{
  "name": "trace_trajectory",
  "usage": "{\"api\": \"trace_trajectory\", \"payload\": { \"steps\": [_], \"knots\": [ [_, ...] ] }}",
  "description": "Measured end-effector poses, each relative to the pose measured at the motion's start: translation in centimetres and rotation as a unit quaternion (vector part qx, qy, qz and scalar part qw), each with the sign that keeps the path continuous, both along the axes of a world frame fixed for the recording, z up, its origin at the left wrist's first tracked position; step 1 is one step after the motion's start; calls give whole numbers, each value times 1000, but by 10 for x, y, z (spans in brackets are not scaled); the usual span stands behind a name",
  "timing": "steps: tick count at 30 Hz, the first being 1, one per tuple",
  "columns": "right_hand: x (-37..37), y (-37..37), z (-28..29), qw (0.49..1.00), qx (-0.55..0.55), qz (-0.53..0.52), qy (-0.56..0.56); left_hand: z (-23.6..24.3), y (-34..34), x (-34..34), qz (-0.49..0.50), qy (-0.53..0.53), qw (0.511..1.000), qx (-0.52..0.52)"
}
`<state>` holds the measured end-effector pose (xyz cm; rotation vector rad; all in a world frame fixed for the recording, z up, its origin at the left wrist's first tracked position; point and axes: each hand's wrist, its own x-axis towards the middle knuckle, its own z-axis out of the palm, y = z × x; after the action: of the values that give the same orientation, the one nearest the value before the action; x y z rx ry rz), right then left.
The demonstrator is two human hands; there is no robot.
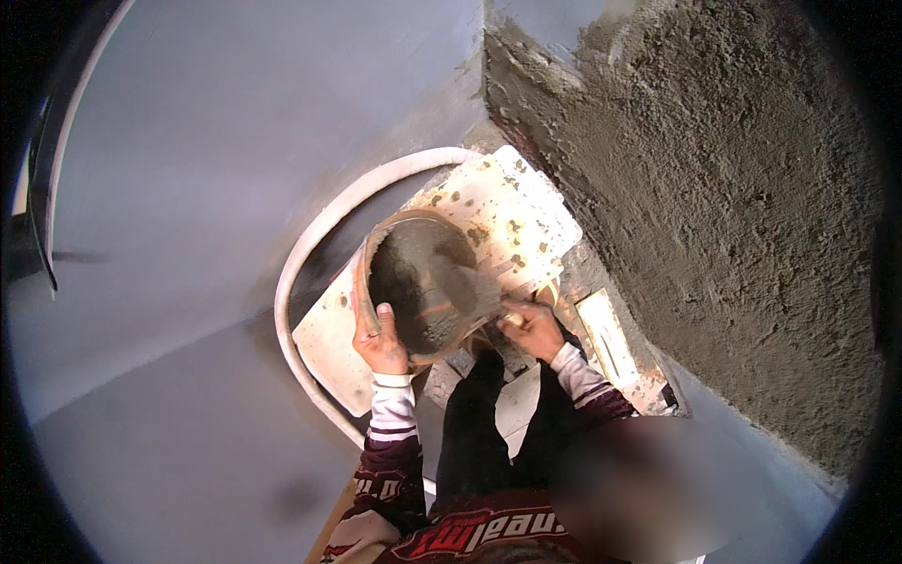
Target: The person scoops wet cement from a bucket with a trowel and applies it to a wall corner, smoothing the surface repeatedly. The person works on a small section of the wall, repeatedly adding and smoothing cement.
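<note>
An orange-brown bucket [361,282] is tilted in front of me, with grey mortar [399,277] coating its inside. My left hand [381,346] is closed on the bucket's near left rim, thumb on the inner side. At the near right rim, my right hand [532,331] is closed round the handle of a trowel. The trowel's grey, mortar-smeared blade [477,293] reaches into the bucket's mouth and is slightly blurred. Part of its handle is hidden by my fingers.
A pale board [540,214] spattered with mortar lies beyond the bucket. A thick whitish hose [285,301] curves round the left side. To the right rises a wall [723,207] with rough grey plaster; a smooth grey wall [244,122] stands at left. A pale, dirty block [609,340] lies near my right arm.
</note>
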<state>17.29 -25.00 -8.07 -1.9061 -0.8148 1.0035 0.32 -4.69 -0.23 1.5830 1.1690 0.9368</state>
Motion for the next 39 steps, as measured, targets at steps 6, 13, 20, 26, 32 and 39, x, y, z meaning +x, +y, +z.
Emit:
{"api": "trace_trajectory", "payload": {
  "steps": [6, 13, 20, 26, 32, 39],
  "knots": [
    [79, -47, -16, 986, -46, -155, 31, -11, 7, -13, 30, 19, 997, -64],
    [171, -94, -95, 959, -128, -239, -85, 9, -3, 11, 62, 41, 995, -65],
    [223, -102, -234, 954, -202, -218, -40, 22, -4, 18, 92, 105, 982, -124],
    [244, -90, -349, 963, -82, -249, 66, 11, -8, 31, 191, 31, 976, -102],
    [255, -50, -404, 948, -136, -275, 90, 10, -18, 20, 229, 20, 966, -119],
    [248, -51, -355, 967, -139, -206, -61, 7, -28, 32, 256, 32, 959, -114]
  ]
}}
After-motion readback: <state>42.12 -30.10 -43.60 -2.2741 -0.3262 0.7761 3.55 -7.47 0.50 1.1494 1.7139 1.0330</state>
